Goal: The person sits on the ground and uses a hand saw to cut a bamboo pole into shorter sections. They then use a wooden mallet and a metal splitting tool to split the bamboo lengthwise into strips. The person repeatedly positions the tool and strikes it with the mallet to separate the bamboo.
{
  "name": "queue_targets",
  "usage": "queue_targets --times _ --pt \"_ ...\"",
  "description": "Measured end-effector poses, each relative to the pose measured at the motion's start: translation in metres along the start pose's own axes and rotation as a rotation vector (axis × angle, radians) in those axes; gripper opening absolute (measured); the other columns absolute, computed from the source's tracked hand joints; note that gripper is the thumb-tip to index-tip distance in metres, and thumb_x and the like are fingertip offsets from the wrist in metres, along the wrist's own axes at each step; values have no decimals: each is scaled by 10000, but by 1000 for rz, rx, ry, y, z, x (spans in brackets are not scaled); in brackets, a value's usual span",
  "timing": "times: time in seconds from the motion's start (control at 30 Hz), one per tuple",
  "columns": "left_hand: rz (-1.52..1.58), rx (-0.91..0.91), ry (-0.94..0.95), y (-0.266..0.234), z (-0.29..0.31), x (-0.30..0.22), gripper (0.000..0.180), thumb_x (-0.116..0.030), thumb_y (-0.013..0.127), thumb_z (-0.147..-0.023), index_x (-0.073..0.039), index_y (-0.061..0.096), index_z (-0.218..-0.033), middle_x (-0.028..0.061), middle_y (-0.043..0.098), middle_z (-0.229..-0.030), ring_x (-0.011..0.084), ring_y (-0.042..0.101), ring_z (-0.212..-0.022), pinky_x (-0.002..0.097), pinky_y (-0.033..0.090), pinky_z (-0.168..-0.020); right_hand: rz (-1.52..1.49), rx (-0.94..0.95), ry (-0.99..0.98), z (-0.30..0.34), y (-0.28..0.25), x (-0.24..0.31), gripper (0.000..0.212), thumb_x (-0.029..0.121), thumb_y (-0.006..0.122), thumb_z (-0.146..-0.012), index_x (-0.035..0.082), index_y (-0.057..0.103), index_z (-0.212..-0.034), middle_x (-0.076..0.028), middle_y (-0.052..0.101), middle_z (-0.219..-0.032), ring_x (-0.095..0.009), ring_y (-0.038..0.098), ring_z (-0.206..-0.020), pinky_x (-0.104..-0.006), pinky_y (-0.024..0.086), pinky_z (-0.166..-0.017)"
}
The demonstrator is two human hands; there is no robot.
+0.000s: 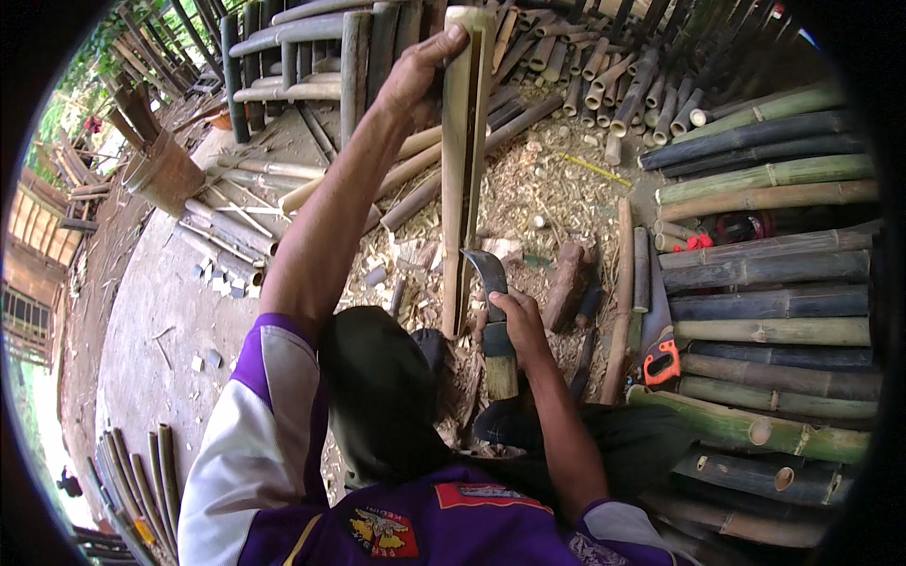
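Note:
My left hand (420, 71) is closed around the upper end of a long pale bamboo piece (457, 179), which stands nearly upright before me. A dark lengthwise slot runs down this piece. In my right hand (520, 321) is a curved knife (488, 271) with a hooked metal blade and a thick handle, dark above and pale wood at its butt. The blade's tip lies at the right side of the bamboo, below its middle; whether it cuts in cannot be told. My fingers wrap the handle near the blade.
Pale shavings (538, 203) cover the ground ahead. At the right lie rows of bamboo poles (774, 330) and an orange-handled saw (662, 361). Cut bamboo tubes (651, 94) are piled at the back. A bucket (162, 174) stands at the left, and a yellow stick (595, 170) lies beyond the bamboo.

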State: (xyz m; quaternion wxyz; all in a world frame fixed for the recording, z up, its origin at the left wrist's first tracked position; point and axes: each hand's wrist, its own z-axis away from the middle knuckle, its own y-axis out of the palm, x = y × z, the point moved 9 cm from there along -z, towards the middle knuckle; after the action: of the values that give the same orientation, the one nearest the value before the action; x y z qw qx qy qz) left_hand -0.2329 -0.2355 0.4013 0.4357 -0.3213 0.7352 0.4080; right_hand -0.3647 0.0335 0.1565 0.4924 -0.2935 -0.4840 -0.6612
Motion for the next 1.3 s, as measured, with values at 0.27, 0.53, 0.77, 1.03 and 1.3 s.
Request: queue_targets --times 0.27,0.53,0.77,1.03,1.3 --pt "193 -75 -200 -42 -6 20 585 -595 658 -936 -68 701 -1187 123 737 -1018 275 713 -891 484 605 -799 29 31 67 -2 -32 -112 238 204 533 -1017 -16 613 -1061 -107 665 -698 -212 668 -546 -351 565 -507" --pt "304 -133 -96 -88 -15 18 555 -541 614 -989 -55 671 -1251 164 728 -1129 309 714 -1019 516 601 -899 62 35 158 -1 -82 -198 245 183 546 -996 -39 615 -1074 -155 679 -695 -251 660 -531 -378 560 -510" --pt "155 -226 22 -100 7 -16 711 -533 736 -902 -76 531 -1406 200 619 -1295 343 608 -1170 536 521 -988 356 8 61 -16 -126 -174 269 247 612 -990 -5 707 -983 -27 692 -800 -141 638 -699 -298 504 -673" --pt "1 6 330 -5 74 -102 441 -342 632 -1044 -78 598 -1395 75 661 -1207 149 592 -1100 344 513 -963 821 -90 -750 78 57 192 310 162 546 -1039 10 659 -1284 -79 646 -817 -180 621 -708 -335 498 -671" --pt "-105 16 390 24 79 -108 409 -354 650 -1033 -4 675 -1244 54 715 -1066 121 663 -949 285 547 -851 1510 -325 -1267 124 158 289 624 14 613 -927 170 526 -1526 -138 604 -852 -293 650 -710 -452 527 -638"
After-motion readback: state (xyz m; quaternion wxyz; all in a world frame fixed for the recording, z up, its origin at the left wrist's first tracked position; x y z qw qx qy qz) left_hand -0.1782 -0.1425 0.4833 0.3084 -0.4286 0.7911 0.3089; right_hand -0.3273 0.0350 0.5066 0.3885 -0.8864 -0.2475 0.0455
